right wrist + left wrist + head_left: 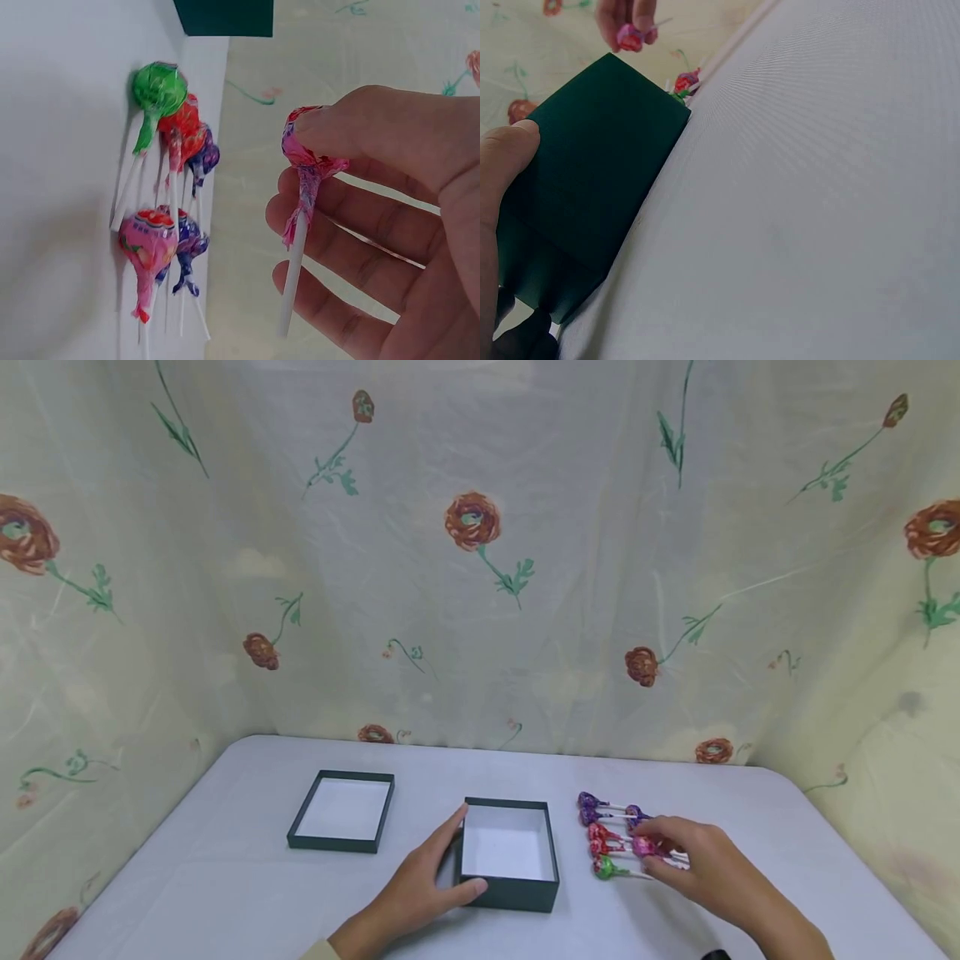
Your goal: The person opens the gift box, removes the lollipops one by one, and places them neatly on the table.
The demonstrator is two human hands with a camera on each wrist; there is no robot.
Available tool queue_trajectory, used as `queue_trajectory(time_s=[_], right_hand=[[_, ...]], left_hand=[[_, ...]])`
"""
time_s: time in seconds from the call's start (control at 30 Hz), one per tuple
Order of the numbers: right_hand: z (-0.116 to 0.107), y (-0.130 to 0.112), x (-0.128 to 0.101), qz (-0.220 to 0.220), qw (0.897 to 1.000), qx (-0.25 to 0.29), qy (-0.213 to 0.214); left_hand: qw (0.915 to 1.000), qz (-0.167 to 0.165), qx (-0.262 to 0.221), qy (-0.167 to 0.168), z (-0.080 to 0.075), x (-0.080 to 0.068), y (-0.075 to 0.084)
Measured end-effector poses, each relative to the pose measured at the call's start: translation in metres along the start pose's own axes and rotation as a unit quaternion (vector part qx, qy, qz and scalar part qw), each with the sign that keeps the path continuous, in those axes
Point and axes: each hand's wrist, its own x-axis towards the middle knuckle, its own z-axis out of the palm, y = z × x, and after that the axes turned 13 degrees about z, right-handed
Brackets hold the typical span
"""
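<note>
My left hand (420,887) grips the left side of an open dark green box (513,895) with a white inside, thumb on its front wall. In the left wrist view the thumb lies on the box's green wall (604,165). My right hand (705,867) pinches a pink-wrapped lollipop (307,191) by its head between thumb and fingers, its white stick pointing down. It is raised just over the other lollipops: a green one (159,90), red ones (180,129), purple ones (205,157) and a pink one (148,238), lying in rows right of the box.
A shallow dark green lid (333,844) with a white inside lies on the left of the white table (225,877). Flower-patterned cloth (570,568) hangs behind and at both sides of the table. A small black object (716,955) shows at the bottom edge.
</note>
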Motion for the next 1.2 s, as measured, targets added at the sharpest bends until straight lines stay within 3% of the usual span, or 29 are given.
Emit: queue_trajectory(time_s=[0.13,0.4,0.57,0.9,1.2], right_hand=[[0.001,0.007,-0.001,-0.004,1.000,0.001,-0.001],[-0.001,0.014,0.000,0.073,0.994,-0.010,-0.085],[0.000,0.018,-0.001,0.101,0.988,-0.008,-0.114],[0.003,0.030,-0.004,0.080,0.990,-0.011,-0.115],[0.006,0.032,-0.005,0.070,0.986,0.012,-0.152]], left_hand=[[1.0000,-0.002,0.000,0.000,0.000,0.000,0.000],[1.0000,-0.005,-0.001,-0.004,0.000,0.001,0.001],[0.9999,-0.010,-0.002,-0.004,0.000,0.001,0.001],[1.0000,-0.004,-0.002,-0.002,0.001,0.000,-0.001],[1.0000,-0.006,0.003,-0.001,0.001,0.000,0.000]])
